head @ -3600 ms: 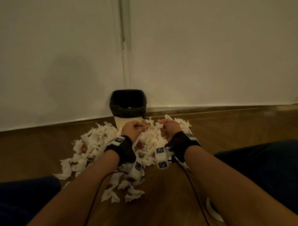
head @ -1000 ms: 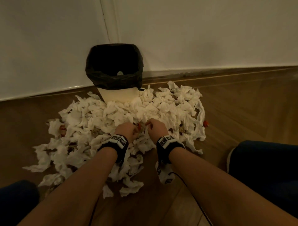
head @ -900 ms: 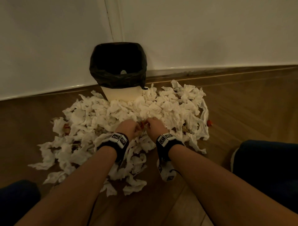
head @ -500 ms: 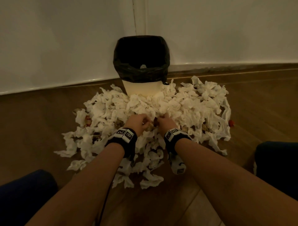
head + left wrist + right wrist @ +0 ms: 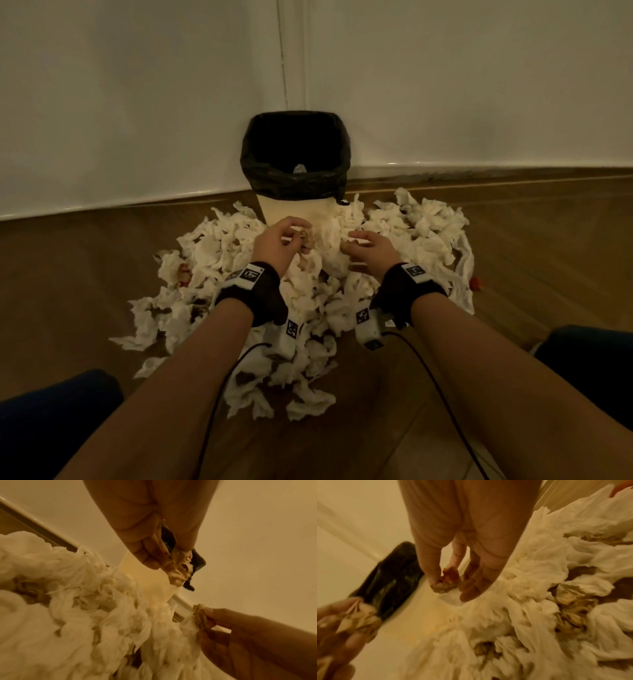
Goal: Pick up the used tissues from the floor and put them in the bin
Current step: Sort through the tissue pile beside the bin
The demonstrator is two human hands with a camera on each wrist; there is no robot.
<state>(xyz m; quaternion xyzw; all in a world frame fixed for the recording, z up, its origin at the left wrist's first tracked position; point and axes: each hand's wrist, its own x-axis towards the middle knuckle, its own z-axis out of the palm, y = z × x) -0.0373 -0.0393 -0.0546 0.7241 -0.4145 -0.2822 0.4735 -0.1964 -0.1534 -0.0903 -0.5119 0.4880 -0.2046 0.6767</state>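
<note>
Soft, crumpled paper tissues (image 5: 219,253) lie on a smooth wood floor (image 5: 548,246); the bin (image 5: 296,209) wears a glossy, wrinkled black plastic liner (image 5: 291,183).

Tissues (image 5: 212,274) before bin (image 5: 294,209)

The camera on my head looks forward and down at the floor (image 5: 85,274), from well back, taking in both my forearms, the bin (image 5: 296,164) at the wall and the whole heap of tissues (image 5: 421,236). My 2 wrist cameras sit very near (almost in the heap), looking up along my palms toward the wall. All 3 views share the bin's black liner (image 5: 392,580) and the tissues just before it.
</note>
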